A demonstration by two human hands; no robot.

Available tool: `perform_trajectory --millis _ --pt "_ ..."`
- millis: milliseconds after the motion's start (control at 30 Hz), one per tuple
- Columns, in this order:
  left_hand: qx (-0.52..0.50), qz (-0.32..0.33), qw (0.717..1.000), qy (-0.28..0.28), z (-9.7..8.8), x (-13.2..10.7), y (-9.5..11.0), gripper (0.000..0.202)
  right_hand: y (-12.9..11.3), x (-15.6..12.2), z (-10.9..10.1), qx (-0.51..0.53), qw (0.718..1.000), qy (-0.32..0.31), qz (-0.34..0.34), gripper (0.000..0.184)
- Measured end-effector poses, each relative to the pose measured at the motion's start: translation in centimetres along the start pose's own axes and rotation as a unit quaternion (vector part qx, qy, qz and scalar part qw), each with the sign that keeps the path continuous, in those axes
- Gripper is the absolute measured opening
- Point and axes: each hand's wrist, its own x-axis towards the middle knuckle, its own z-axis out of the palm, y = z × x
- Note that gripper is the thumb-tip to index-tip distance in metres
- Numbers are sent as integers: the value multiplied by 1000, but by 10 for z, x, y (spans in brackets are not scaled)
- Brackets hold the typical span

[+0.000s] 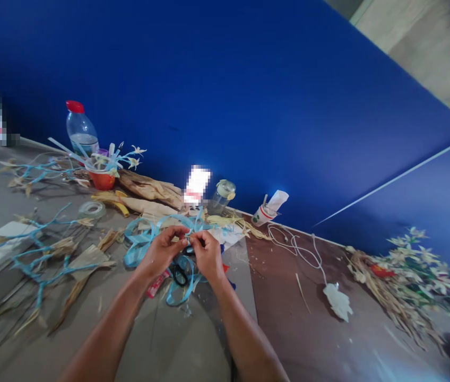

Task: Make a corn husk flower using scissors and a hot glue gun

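Near the middle of the table, my left hand (163, 250) and my right hand (208, 255) meet fingertip to fingertip. Both are closed in a pinch on a thin light blue ribbon (132, 258), whose loops spread behind and left of the fingers. The exact piece between the fingertips is small and partly hidden. Below the hands lies a black scissor-like handle (180, 275), among more blue loops. A pink-red packet (155, 285) shows beside my left wrist. White paper (231, 236) lies just beyond my right hand.
Left are blue-wrapped branches (41, 286), a tape roll (92, 209) and a red cup (101, 179) of stems. Behind stand a red-capped bottle (81, 130), dried husks (149, 188), a jar (222, 197) and a paper cup (264, 213). Right are a white cord (299, 249) and a flower bunch (416, 265).
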Motion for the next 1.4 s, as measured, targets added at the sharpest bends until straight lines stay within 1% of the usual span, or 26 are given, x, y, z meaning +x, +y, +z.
perform_trajectory --millis 100,233,333,467,533,600,667,767,833,900,967,1033,1133,1233,1333,1400 --pt "36 8 999 6 0 2 -3 24 3 -1 0 -1 1000 -3 -5 13" --pt "114 41 990 68 3 4 -9 21 1 -3 1 -36 998 -3 -53 13" --pt "178 80 976 95 5 3 -10 22 -1 -3 2 -57 995 3 -86 14" --pt "246 112 958 94 6 1 -13 30 -1 -4 3 -78 990 7 -116 16" --pt "244 107 960 90 6 1 -15 34 0 -4 3 -82 988 7 -127 16" --pt "216 95 968 88 5 2 -16 37 0 -5 3 -84 988 8 -133 17" --pt "176 81 976 97 3 2 -14 40 0 -5 2 -81 989 12 -124 17" --pt "101 62 987 112 1 2 -10 37 0 -4 0 -48 996 18 -74 14" --pt "47 49 994 91 0 1 -7 29 1 -2 0 -10 999 15 -27 13" --pt "9 42 998 55 1 0 -5 28 3 0 0 24 1000 6 15 13" --pt "-2 36 999 32 2 -1 -3 33 4 1 0 53 998 -1 46 14" --pt "7 32 999 22 3 -1 -3 31 5 2 1 80 995 -9 66 14" --pt "46 44 997 35 3 1 -6 23 3 2 2 102 991 -28 76 16" --pt "105 71 989 70 3 3 -10 18 0 0 2 64 997 -21 42 15" --pt "166 89 978 95 4 3 -11 17 -1 -3 3 -11 999 0 -32 14" --pt "196 97 971 100 4 3 -11 19 0 -4 3 -60 994 11 -89 16"
